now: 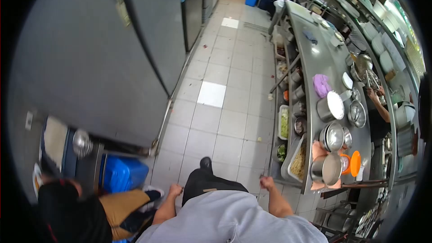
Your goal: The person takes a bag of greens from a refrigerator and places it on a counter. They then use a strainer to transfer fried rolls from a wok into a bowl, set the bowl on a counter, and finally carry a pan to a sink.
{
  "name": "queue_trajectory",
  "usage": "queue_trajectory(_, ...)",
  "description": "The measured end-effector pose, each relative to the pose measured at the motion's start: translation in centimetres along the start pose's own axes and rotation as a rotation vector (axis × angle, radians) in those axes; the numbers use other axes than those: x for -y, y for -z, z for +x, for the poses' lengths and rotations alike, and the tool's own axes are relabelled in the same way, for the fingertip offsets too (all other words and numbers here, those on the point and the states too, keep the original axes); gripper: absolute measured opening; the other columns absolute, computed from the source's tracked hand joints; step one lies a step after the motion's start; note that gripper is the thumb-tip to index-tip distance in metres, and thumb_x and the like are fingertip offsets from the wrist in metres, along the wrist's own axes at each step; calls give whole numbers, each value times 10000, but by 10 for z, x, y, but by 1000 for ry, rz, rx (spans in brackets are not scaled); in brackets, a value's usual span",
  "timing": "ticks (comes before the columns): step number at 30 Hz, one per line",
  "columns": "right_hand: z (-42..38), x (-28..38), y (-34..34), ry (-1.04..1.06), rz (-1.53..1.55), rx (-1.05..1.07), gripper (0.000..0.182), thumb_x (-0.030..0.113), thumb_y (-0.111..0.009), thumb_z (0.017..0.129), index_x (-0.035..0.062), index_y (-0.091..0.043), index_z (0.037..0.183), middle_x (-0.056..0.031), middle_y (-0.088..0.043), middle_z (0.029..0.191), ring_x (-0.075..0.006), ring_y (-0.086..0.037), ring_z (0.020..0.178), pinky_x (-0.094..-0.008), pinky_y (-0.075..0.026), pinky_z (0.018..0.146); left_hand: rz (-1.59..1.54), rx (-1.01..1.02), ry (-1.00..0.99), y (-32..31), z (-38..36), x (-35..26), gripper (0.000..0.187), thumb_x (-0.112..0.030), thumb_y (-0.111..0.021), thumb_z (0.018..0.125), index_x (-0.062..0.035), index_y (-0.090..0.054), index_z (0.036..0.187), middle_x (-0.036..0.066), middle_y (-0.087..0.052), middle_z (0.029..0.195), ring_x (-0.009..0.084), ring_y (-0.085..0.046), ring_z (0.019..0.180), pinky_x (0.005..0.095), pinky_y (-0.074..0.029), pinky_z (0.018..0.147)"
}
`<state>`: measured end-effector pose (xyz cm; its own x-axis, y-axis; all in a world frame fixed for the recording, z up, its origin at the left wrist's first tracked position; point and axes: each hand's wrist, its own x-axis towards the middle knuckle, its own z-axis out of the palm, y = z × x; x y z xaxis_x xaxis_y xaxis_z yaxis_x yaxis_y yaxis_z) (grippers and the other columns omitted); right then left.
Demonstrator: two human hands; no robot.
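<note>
My left hand [176, 190] hangs beside my left hip with its fingers curled into a loose fist, and nothing shows in it. On the other side, my right hand [266, 182] swings out a little from my body, its fingers also curled in and nothing visible between them. It is nearest to the lower front corner of the steel worktable [310, 171], apart from it. A tub of noodle-like food [298, 164] sits on the shelf below the tabletop, close to that hand. One dark shoe [206, 164] of mine is forward on the floor.
Tall steel cabinets [103, 54] line the left. A person in tan trousers [118, 202] is beside me near a blue bin [123, 173]. Steel pots [326, 171], a purple cloth [321, 85] and an orange lid [355, 163] stand on the worktable; another person's arm [380, 108] reaches from behind it.
</note>
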<state>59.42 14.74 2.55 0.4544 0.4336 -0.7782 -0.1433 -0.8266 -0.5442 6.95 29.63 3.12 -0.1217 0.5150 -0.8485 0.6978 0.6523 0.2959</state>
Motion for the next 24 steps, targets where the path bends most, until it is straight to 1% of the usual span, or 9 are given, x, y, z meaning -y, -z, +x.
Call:
queue_trajectory(4, -1, -25, 42, -99, -127, 57, 158, 98, -536, 749, -20, -588, 658, -117, -570, 577, -193, -543, 456, -321, -459, 416, 70, -117, -392, 42, 142, -165, 156, -189, -607, 737, -54, -678, 766, 121, -666, 753, 220, -631, 711, 348, -489, 673)
queue_trajectory(8, 14, 7, 19, -325, 215, -143, 208, 129, -555, 788, 12, -595, 622, -103, -555, 523, -181, -560, 455, -308, -452, 395, 120, -150, -642, 141, 139, -402, 122, -155, -590, 744, -68, -675, 747, 108, -659, 718, 186, -620, 688, 327, -486, 653)
queue_trajectory(9, 21, 5, 17, 107, 38, -70, 176, 112, -573, 791, 10, -597, 649, -105, -563, 547, -187, -570, 476, -318, -478, 416, 134, -179, -661, 155, 148, -443, 122, -153, -589, 742, -66, -674, 749, 108, -657, 709, 186, -619, 679, 327, -486, 643)
queue_trajectory(11, 48, 35, 21, 575, -401, 97, 139, 96, -596, 790, 9, -600, 682, -107, -585, 594, -191, -584, 502, -325, -516, 461, 126, -200, -655, 175, 184, -506, 112, -140, -592, 734, -62, -670, 751, 101, -652, 688, 181, -616, 656, 323, -486, 619)
queue_trajectory(15, 169, 149, 29, 596, -1186, 404, 126, 187, -594, 755, 71, -639, 737, -107, -636, 698, -217, -612, 600, -365, -520, 570, 4, -180, -454, 195, 297, -541, 80, -96, -594, 724, -46, -653, 747, 71, -631, 632, 155, -591, 581, 309, -480, 551)
queue_trajectory(17, 295, 178, 15, 622, -1432, 413, 182, 276, -584, 727, 129, -676, 781, -104, -658, 756, -245, -633, 688, -413, -501, 632, -127, -72, -269, 202, 267, -577, 75, -81, -585, 733, -42, -649, 732, 65, -630, 635, 136, -589, 586, 295, -472, 539)
queue_trajectory(19, 388, 321, 11, 444, -1269, 256, 233, 295, -556, 720, 90, -665, 724, -138, -652, 747, -255, -639, 696, -415, -498, 632, -8, -43, -297, 204, 270, -597, 97, -90, -574, 754, -29, -646, 729, 64, -623, 631, 133, -579, 558, 296, -459, 499)
queue_trajectory(22, 483, 592, 12, 311, -558, -85, 306, 291, -526, 734, 37, -619, 592, -161, -621, 641, -242, -623, 619, -400, -484, 575, -122, 35, -243, 207, 281, -617, 119, -115, -583, 768, -25, -643, 719, 56, -615, 621, 139, -566, 539, 295, -445, 475)
queue_trajectory(24, 517, 756, 8, 759, -331, -281, 232, 240, -561, 782, 21, -595, 715, -101, -594, 614, -170, -577, 560, -342, -463, 512, -140, 67, -192, 211, 284, -647, 130, -125, -590, 764, -16, -637, 712, 60, -611, 618, 150, -565, 542, 308, -442, 474)
